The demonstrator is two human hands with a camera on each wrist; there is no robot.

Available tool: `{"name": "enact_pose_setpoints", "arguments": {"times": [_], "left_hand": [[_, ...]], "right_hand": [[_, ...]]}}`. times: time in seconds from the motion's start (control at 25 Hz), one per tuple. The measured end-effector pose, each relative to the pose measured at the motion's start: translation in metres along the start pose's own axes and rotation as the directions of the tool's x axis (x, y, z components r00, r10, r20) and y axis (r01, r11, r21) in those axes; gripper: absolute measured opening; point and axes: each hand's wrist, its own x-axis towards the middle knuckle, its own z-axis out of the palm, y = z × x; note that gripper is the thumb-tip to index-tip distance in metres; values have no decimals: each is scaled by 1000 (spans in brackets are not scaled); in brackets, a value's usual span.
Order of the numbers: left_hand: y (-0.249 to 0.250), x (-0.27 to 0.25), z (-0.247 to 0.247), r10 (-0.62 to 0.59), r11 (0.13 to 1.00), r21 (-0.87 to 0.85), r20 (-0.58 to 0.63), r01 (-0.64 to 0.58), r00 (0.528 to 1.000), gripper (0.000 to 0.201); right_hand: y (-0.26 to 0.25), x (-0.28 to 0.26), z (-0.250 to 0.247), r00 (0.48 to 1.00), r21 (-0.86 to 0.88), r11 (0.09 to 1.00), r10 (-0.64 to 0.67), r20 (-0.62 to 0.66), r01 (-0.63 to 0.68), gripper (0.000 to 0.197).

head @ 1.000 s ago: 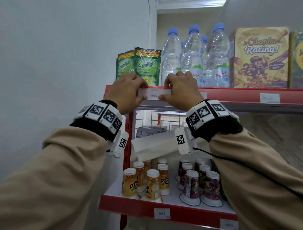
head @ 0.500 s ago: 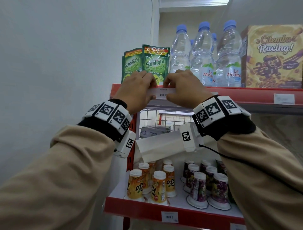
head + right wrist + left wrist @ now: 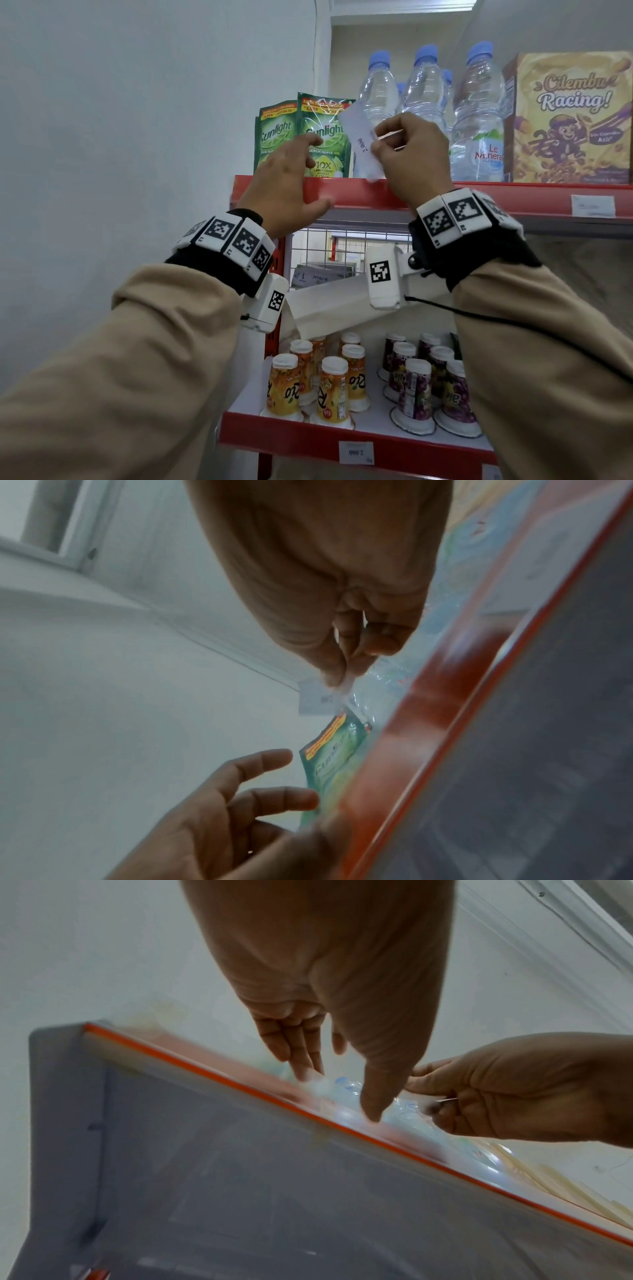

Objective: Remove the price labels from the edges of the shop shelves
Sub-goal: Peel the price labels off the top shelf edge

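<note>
**Price label held up off the top shelf**

The right hand (image 3: pixel 412 157) pinches a white price label (image 3: pixel 362 144) between thumb and fingers. The label is tilted and held up in front of the water bottles (image 3: pixel 424 102), above the red edge of the top shelf (image 3: pixel 370 197). The left hand (image 3: pixel 287 185) is loose and spread, holding nothing, just by that red edge and the green soap packs (image 3: pixel 301 137). 2 more labels are stuck on: 1 on the right of the top edge (image 3: pixel 592 206), 1 on the lower shelf edge (image 3: pixel 356 452).
</note>
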Motion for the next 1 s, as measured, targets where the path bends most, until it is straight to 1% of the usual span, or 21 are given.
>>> {"name": "enact_pose_setpoints", "arguments": {"times": [0.04,0.12,0.16,0.24,0.28,0.32,0.4,0.48,0.52,0.56,0.6,0.64,0.68,0.76,0.8,0.88,0.92,1.0], "left_hand": [[1,0,1,1,1000,-12,-5,-1,1000,63],[6,2,2,-8,999,-47,5,8,1000,51],[8,3,2,-17,997,-71,9,17,1000,50],[10,4,2,-29,995,-94,4,29,1000,51],[9,5,1,-34,996,-87,8,35,999,47],[8,6,1,-43,996,-77,18,44,999,41],[4,8,0,-52,997,-62,38,55,998,27],[2,10,-2,-45,998,-30,63,47,997,22],[2,11,-2,-35,999,6,76,34,997,23],[1,11,-2,-24,998,52,91,20,996,24],[0,11,-2,-17,995,97,105,6,994,25],[-1,12,-2,-7,991,131,115,-8,993,26],[-1,11,-2,7,989,149,121,-25,993,25],[-4,11,-4,28,992,120,123,-43,992,20],[-5,11,-7,31,995,94,135,-43,990,20],[-11,12,-16,30,991,123,184,-53,983,28],[-14,11,-20,21,986,159,205,-55,979,32],[-20,11,-28,2,981,187,205,-42,979,31]], "right_hand": [[1,-5,2,998,98,994,49,-33,-45,13],[3,-15,8,989,298,944,148,1,-142,15],[3,-19,11,980,409,892,195,38,-193,13],[1,-26,16,959,597,753,255,124,-277,7],[0,-29,17,951,638,709,269,150,-301,7],[0,-31,18,948,644,699,277,159,-312,7],[0,-33,18,948,602,735,280,150,-312,12],[0,-34,13,965,489,833,234,114,-260,24],[-1,-33,9,980,402,894,182,81,-199,28],[-2,-31,3,992,312,942,114,50,-124,28],[-3,-29,-4,999,220,974,43,33,-49,23],[-5,-25,-10,999,121,993,-20,48,15,15],[-5,-21,-15,993,26,998,-62,97,60,9],[-3,-16,-21,973,-82,992,-81,214,100,6],[0,-15,-22,966,-86,991,-78,247,102,6],[5,-13,-21,969,-44,994,-84,233,97,8],[6,-12,-19,977,-8,996,-88,196,91,9],[6,-7,-13,992,76,993,-97,85,91,9]]}}
